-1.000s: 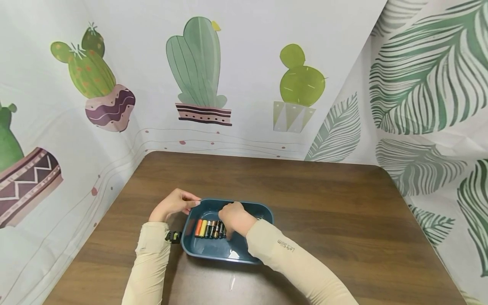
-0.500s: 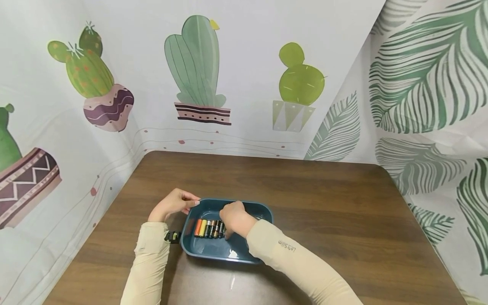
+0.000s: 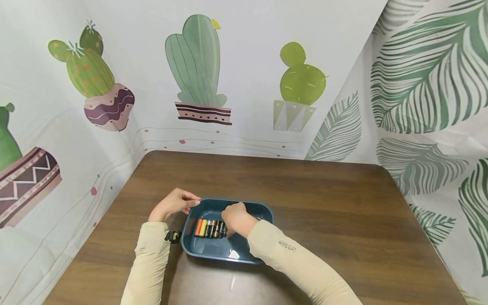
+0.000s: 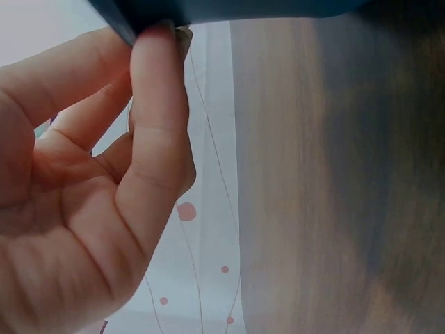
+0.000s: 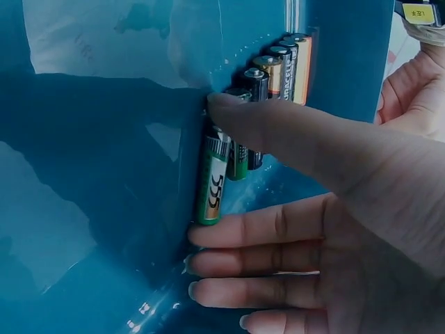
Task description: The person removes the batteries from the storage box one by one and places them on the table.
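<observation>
A dark blue plastic tray [image 3: 213,255] stands on the table, its far left corner pinched between the thumb and fingers of my left hand [image 3: 172,205]. That same pinch on the tray's edge fills the left wrist view, where the hand [image 4: 83,209] is seen from the palm side. Inside the tray, several batteries [image 3: 209,229] lie side by side in a row, an orange one [image 3: 198,228] at the left end. My right hand [image 3: 237,218] reaches in at the row's right end. Its thumb and forefinger pinch a green 555 battery [image 5: 213,182] by its two ends, beside another green battery [image 5: 238,161].
The brown wooden table [image 3: 324,199] extends behind and to the right of the tray. A white cloth printed with cacti and leaves [image 3: 251,76] hangs around it. A dark strap device [image 3: 173,237] sits at my left wrist, close to the tray's left wall.
My right hand has shifted slightly to the right inside the tray. The left hand, the tray and the left part of the battery row look the same.
</observation>
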The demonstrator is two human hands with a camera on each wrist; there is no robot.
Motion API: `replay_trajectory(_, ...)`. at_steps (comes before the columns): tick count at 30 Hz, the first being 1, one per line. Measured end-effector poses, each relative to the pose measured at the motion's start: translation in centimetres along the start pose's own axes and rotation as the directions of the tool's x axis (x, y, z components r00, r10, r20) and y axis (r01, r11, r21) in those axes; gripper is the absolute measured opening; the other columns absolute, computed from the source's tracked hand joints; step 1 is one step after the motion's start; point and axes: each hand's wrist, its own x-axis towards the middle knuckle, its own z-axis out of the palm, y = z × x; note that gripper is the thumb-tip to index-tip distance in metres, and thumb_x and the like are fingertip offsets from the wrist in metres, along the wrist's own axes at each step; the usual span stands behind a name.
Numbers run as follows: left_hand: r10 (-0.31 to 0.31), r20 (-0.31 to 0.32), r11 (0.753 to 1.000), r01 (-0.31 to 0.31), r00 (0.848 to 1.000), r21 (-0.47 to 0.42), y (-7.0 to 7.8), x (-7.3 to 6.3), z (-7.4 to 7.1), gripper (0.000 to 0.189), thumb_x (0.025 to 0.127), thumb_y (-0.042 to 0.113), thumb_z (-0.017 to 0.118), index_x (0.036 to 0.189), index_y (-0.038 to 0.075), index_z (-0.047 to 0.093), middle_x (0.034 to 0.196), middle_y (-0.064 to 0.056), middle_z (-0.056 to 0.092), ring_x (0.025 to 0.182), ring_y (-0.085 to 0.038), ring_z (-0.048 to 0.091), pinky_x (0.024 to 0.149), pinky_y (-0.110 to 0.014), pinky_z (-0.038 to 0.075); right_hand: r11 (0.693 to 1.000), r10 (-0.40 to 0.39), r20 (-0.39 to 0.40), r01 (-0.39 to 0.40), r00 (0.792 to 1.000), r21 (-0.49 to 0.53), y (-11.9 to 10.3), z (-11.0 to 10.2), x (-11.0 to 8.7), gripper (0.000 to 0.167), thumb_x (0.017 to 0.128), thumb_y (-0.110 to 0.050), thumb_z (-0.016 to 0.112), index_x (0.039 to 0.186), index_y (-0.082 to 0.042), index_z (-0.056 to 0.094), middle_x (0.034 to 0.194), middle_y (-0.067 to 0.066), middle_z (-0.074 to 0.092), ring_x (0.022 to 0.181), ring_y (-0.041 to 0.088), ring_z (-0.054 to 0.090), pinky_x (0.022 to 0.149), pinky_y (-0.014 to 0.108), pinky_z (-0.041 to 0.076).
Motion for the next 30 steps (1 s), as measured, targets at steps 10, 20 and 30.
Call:
replay_trajectory(10, 0.004, -0.007, 1.000, -0.004, 1.000, 0.013, -0.2, 0.1, 0.2, 0.021, 0.090, 0.011, 0.068, 0.106, -0.003, 0.072, 0.093, -0.013, 0.071, 0.069, -0.017, 0.063, 0.067, -0.039, 0.057, 0.999, -0.046, -0.039, 0.046, 0.998, -0.006, 0.5, -0.1, -0.3, 0.046, 0.075, -0.055, 0.074, 0.107, -0.022, 0.070, 0.095, -0.007, 0.066, 0.081, 0.009, 0.060, 0.075, 0.029, 0.052)
replay_trajectory(20, -0.010, -0.011, 1.000, 0.011, 1.000, 0.027, -0.1, 0.1, 0.2, 0.021, 0.090, 0.011, 0.068, 0.106, -0.002, 0.072, 0.093, -0.013, 0.070, 0.067, -0.017, 0.062, 0.069, -0.043, 0.057, 0.989, -0.143, -0.157, 0.135, 0.977, -0.057, 1.3, -0.8, -1.3, 0.040, 0.074, -0.062, 0.072, 0.088, -0.024, 0.070, 0.083, -0.009, 0.064, 0.082, 0.011, 0.059, 0.084, 0.030, 0.045)
replay_trajectory(30, -0.028, -0.017, 0.999, 0.028, 0.999, 0.020, 0.1, 0.0, 0.2, 0.020, 0.090, 0.011, 0.068, 0.104, -0.001, 0.073, 0.091, -0.011, 0.070, 0.069, -0.019, 0.063, 0.071, -0.044, 0.056, 0.966, -0.257, -0.363, 0.244, 0.896, -0.083, 3.0, -2.0, -2.7, 0.053, 0.074, -0.063, 0.069, 0.108, -0.023, 0.073, 0.104, -0.007, 0.068, 0.092, 0.014, 0.056, 0.085, 0.032, 0.044)
